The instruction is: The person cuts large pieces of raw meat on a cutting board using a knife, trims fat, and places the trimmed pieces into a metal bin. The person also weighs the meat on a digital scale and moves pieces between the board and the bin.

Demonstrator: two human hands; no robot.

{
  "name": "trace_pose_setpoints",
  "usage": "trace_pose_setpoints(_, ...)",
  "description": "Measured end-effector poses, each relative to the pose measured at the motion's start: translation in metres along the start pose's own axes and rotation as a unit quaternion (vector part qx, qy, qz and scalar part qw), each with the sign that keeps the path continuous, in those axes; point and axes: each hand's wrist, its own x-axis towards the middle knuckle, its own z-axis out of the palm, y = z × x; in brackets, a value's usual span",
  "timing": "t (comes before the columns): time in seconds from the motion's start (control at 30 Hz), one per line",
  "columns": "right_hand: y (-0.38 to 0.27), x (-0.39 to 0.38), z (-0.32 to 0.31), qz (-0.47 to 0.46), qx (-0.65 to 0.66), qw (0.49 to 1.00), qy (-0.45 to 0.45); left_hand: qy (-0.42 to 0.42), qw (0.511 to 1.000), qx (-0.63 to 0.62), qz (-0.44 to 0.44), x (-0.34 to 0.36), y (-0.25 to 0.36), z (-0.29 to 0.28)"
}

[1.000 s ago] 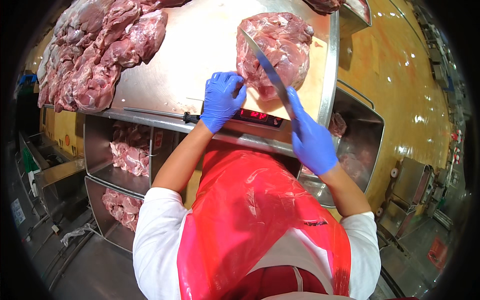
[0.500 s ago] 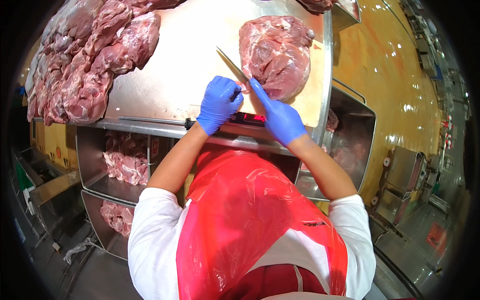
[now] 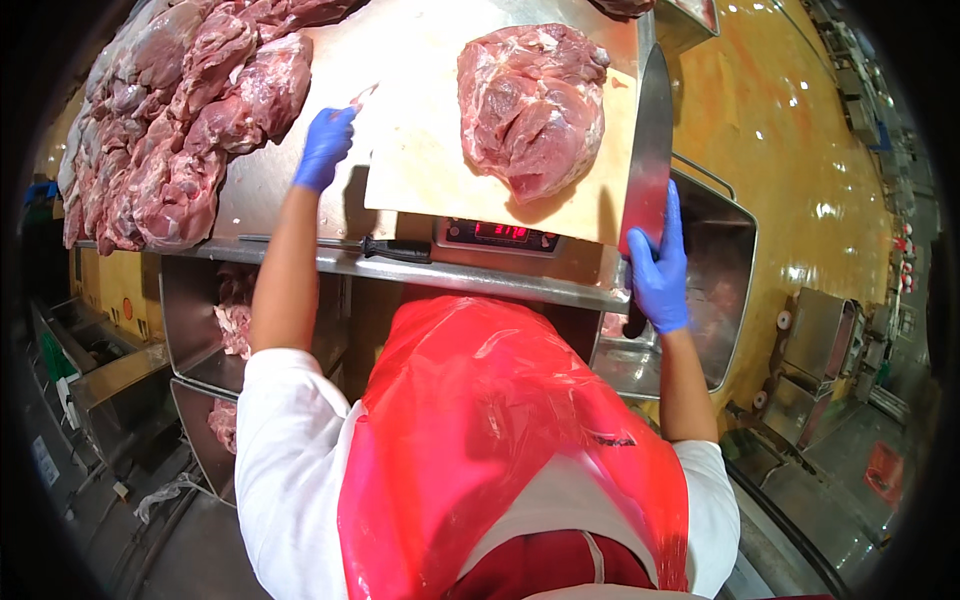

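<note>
My right hand [image 3: 660,270], in a blue glove, grips a large knife [image 3: 652,140] at the right edge of the table. Its broad blade points away from me, and the dark handle shows below my fingers. My left hand [image 3: 325,150], also gloved, is closed over the metal table, pinching a thin scrap of meat [image 3: 364,97]. Between my hands, a boneless slab of raw meat [image 3: 533,115] lies on a pale cutting board [image 3: 415,160]. A scale with a lit red display [image 3: 500,236] shows under the board's near edge.
Raw meat pieces [image 3: 190,120] are heaped at the left of the metal table [image 3: 262,185]. A sharpening steel [image 3: 395,250] lies along the near edge. Steel bins [image 3: 205,350] holding meat stand below on the left, with another bin [image 3: 725,280] at the right.
My left hand has moved left and away from the meat with the scrap. My right hand has swung right with the knife, off the meat. The meat sits slightly further left.
</note>
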Motion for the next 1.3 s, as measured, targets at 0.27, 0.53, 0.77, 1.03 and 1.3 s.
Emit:
trace_pose_setpoints(0.27, -0.002, 0.055, 0.019, -0.031, 0.060, 0.996, 0.053, 0.213, 0.969, 0.073, -0.097, -0.123, -0.156, -0.291)
trace_pose_setpoints(0.53, 0.013, 0.307, -0.051, -0.010, 0.206, 0.978, -0.042, 0.216, 0.895, 0.234, 0.312, -0.102, -0.047, -0.078)
trace_pose_setpoints(0.77, 0.048, 0.338, 0.007, -0.067, 0.046, 0.983, -0.162, -0.051, 0.865, 0.176, 0.467, -0.128, 0.036, 0.202)
trace_pose_setpoints(1.03, 0.061, 0.192, 0.015, -0.052, 0.097, 0.991, 0.071, -0.309, 0.897, -0.031, 0.314, -0.047, 0.054, 0.121)
trace_pose_setpoints(1.3, 0.020, 0.145, 0.036, -0.087, -0.019, 0.971, 0.224, -0.189, 0.951, -0.038, 0.241, -0.121, 0.021, 0.060)
